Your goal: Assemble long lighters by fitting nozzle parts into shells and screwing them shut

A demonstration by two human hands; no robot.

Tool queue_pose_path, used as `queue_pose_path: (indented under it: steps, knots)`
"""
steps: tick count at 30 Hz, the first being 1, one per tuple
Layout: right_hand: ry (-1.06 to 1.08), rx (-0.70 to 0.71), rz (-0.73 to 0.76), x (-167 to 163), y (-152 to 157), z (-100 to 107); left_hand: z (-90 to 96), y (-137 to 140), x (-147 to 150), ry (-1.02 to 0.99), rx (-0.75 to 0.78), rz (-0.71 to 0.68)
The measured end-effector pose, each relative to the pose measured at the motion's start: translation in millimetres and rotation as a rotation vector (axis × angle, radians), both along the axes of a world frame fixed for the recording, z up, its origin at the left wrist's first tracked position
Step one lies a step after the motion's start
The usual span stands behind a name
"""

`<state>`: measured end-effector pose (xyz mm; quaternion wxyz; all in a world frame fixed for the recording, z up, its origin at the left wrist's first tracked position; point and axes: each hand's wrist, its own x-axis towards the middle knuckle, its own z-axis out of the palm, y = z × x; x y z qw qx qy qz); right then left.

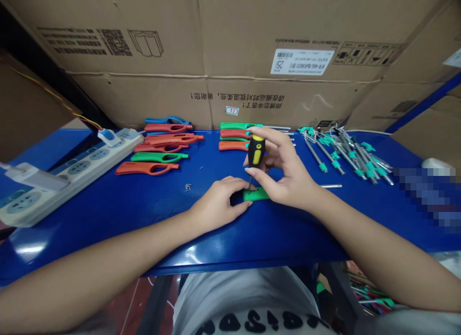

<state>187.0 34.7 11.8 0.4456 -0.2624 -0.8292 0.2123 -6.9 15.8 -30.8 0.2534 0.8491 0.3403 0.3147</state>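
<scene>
At the bottom of the frame, a printed grey shirt (245, 291) meets the front edge of the blue table (126, 205), seen remotely by me through a head-worn camera. Just beyond, at the centre, the left hand (216, 200) has finger and thumb drawn narrow around the left end of a green handle (257, 194). That handle lies flat, its long axis running left to right across the frame; a metal tube (331, 186) sticks out in line past the right hand (283, 169), though I cannot see the join beneath it. The right hand grips a black-and-yellow screwdriver (257, 151) near upright. By my judgement, everything turns on this crossing: the shaft drops almost square to the handle, its tip seemingly on the left end, between the left finger and thumb. Of the two hands, the left is nearer that tip; the right sits above.

Left of centre I spot loose screws (188, 187). Farther off, at left, a power strip (75, 164) runs slantwise beside a row of coloured handles (135, 168); more handles (234, 133) lie at upper centre, metal tubes with green clips (370, 167) at right. Cardboard (180, 46) walls the background.
</scene>
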Motion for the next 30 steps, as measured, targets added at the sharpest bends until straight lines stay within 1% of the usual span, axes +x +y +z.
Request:
queue_pose_path:
  steps: [3, 5, 6, 7, 10, 12, 14, 17, 19, 21, 24, 25, 28, 30]
  knots:
    - [-0.032, 0.208, -0.100, 0, 0, -3, -0.6, 0, 1, 0.003, 0.012, 0.008]
    - [-0.077, 0.332, -0.126, 1, -2, -1, -0.3, 0, 1, -0.003, 0.022, 0.016]
    - [-0.110, 0.340, -0.129, 1, -3, 2, 0.2, 0, 1, -0.002, 0.023, 0.015]
    - [-0.144, 0.312, -0.127, 1, -5, 6, 0.8, 0, 2, -0.001, 0.020, 0.011]
    - [-0.232, 0.136, -0.115, 2, -9, 23, 2.8, -1, 2, 0.009, 0.000, -0.002]
    - [-0.300, 0.091, -0.121, 3, -10, 35, 3.4, -1, 2, 0.011, -0.009, 0.000]
    - [-0.394, 0.131, -0.207, 2, -11, 42, 3.1, -1, 2, 0.010, -0.014, 0.001]
    - [-0.492, 0.272, -0.390, -2, -11, 46, 2.6, -2, 2, 0.006, -0.019, 0.003]
    - [-0.505, 0.304, -0.444, -3, -10, 46, 2.8, -2, 2, 0.006, -0.017, 0.004]
    - [-0.499, 0.272, -0.389, -2, -8, 46, 3.4, -1, 3, 0.002, -0.015, 0.003]
    - [-0.467, 0.220, -0.231, 3, -5, 46, 3.8, -1, 3, 0.003, -0.022, -0.005]
    - [-0.451, 0.231, -0.228, 5, -4, 46, 3.5, -1, 3, 0.004, -0.023, -0.006]
    - [-0.391, 0.345, -0.349, 7, -3, 41, 2.2, 0, 2, 0.004, -0.016, -0.008]
    - [-0.336, 0.400, -0.382, 6, -4, 37, 1.7, 0, 2, 0.002, -0.004, -0.015]
